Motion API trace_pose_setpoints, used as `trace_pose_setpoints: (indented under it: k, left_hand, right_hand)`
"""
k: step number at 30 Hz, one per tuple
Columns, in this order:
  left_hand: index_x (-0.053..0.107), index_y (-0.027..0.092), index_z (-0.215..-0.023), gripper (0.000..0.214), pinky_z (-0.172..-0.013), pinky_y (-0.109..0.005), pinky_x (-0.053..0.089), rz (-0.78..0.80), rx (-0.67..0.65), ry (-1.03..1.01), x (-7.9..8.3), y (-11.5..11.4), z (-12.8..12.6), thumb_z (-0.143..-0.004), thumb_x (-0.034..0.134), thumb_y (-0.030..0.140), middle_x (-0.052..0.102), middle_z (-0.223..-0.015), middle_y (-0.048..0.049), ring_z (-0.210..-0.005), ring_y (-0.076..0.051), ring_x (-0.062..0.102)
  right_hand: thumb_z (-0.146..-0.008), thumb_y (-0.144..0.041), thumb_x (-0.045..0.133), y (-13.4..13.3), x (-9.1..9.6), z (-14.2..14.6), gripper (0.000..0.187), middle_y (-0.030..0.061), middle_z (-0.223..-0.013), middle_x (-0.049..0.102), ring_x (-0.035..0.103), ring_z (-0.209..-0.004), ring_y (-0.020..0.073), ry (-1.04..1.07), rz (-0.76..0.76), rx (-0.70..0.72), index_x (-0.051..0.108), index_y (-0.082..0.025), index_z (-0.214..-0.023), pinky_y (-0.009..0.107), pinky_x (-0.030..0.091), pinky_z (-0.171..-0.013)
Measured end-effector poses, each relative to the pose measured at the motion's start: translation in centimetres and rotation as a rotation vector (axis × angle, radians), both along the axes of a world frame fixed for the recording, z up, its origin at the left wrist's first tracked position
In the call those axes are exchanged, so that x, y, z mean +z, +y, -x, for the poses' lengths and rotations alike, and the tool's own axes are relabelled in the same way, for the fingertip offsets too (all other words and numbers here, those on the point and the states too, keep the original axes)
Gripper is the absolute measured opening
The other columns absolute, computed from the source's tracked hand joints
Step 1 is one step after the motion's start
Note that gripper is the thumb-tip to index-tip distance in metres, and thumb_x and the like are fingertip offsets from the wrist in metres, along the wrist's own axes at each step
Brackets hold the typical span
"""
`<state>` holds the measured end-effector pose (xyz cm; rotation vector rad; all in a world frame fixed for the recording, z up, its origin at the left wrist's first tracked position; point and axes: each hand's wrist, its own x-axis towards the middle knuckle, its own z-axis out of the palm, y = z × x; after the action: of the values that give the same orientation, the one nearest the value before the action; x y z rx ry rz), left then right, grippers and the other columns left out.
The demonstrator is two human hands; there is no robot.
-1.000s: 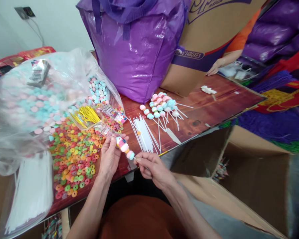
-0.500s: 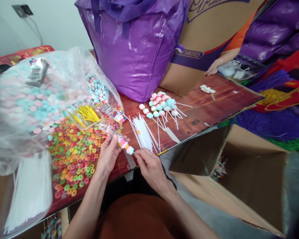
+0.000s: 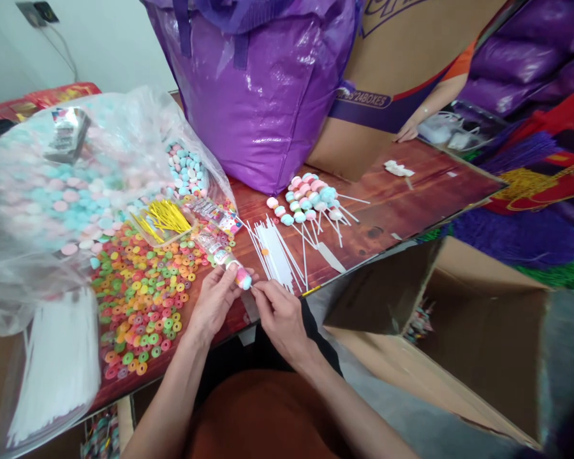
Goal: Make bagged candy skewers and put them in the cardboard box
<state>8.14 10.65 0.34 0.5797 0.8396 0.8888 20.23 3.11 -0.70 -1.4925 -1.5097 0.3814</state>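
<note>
My left hand [image 3: 216, 298] is closed around a small clear printed bag [image 3: 214, 247] near the table's front edge. Inside the bag lies most of a marshmallow skewer [image 3: 243, 279], its pink and blue end showing by my fingers. With pinched fingertips, my right hand [image 3: 281, 313] grips the skewer's stick just below the blue marshmallow; the stick is mostly hidden. More printed bags [image 3: 215, 214] lie just beyond. White sticks [image 3: 273, 255] are heaped to the right, and finished marshmallow skewers [image 3: 310, 199] are piled behind them.
Ring candies [image 3: 143, 306] spread across the left, beside a tray of yellow ties [image 3: 166, 217] and a big bag of marshmallows [image 3: 67, 197]. A purple bag [image 3: 263, 115] and a carton [image 3: 349, 143] stand behind. Another person's hand [image 3: 406, 131] rests far right. An open box [image 3: 483, 344] sits lower right.
The marshmallow skewer has gone deeper into the clear bag, with fewer marshmallows exposed. My right hand has shifted slightly left and up, toward my left hand.
</note>
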Motion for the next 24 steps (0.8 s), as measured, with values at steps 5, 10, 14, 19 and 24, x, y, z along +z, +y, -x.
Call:
trace_pose_setpoints:
  k: [5,10,14,19,24]
  left_hand:
    - [0.069,0.013,-0.087,0.03,-0.078,-0.03,0.056,0.018,0.03,-0.026,-0.1,-0.2,-0.4,-0.074,0.082,0.037,0.075,-0.085,-0.0077,-0.081,-0.019,0.072]
    - [0.07,0.014,-0.087,0.025,-0.069,-0.019,0.053,0.027,0.013,-0.035,-0.4,-0.7,-0.6,-0.074,0.082,0.032,0.072,-0.081,-0.0024,-0.073,-0.01,0.067]
    - [0.069,0.013,-0.089,0.033,-0.079,-0.03,0.056,0.008,0.039,-0.005,-0.1,0.1,0.5,-0.075,0.08,0.041,0.075,-0.088,-0.0086,-0.085,-0.02,0.073]
    - [0.069,0.013,-0.094,0.038,-0.083,-0.035,0.057,-0.015,0.029,0.035,-0.1,0.1,0.6,-0.073,0.082,0.041,0.075,-0.092,-0.0099,-0.09,-0.025,0.074]
    - [0.069,0.014,-0.098,0.036,-0.084,-0.037,0.057,-0.02,0.044,0.002,-0.5,-1.3,-0.5,-0.076,0.079,0.04,0.076,-0.095,-0.0117,-0.095,-0.027,0.073]
  right_hand:
    - [-0.099,-0.017,0.044,0.5,-0.3,0.5,0.022,0.0047,-0.078,0.064,0.063,-0.074,0.0162,0.005,0.004,-0.053,0.062,-0.02,-0.086,0.027,0.049,-0.071]
    - [-0.099,-0.018,0.042,1.6,-0.7,1.6,0.023,0.0091,-0.09,0.07,0.066,-0.083,0.0191,-0.016,0.005,-0.101,0.063,-0.02,-0.092,0.029,0.05,-0.076]
    - [-0.1,-0.024,0.042,0.3,0.4,0.5,0.023,0.0075,-0.086,0.069,0.064,-0.079,0.0185,-0.011,0.144,-0.05,0.063,-0.019,-0.09,0.028,0.046,-0.075]
    - [-0.096,-0.025,0.044,-0.9,1.4,-1.0,0.032,-0.0032,-0.058,0.051,0.048,-0.054,0.0121,0.173,0.406,0.125,0.051,-0.021,-0.065,0.024,0.037,-0.056]
    - [-0.095,-0.028,0.045,-0.1,1.2,0.4,0.031,-0.0037,-0.057,0.05,0.047,-0.052,0.0114,0.364,0.362,0.135,0.049,-0.021,-0.065,0.024,0.037,-0.056]
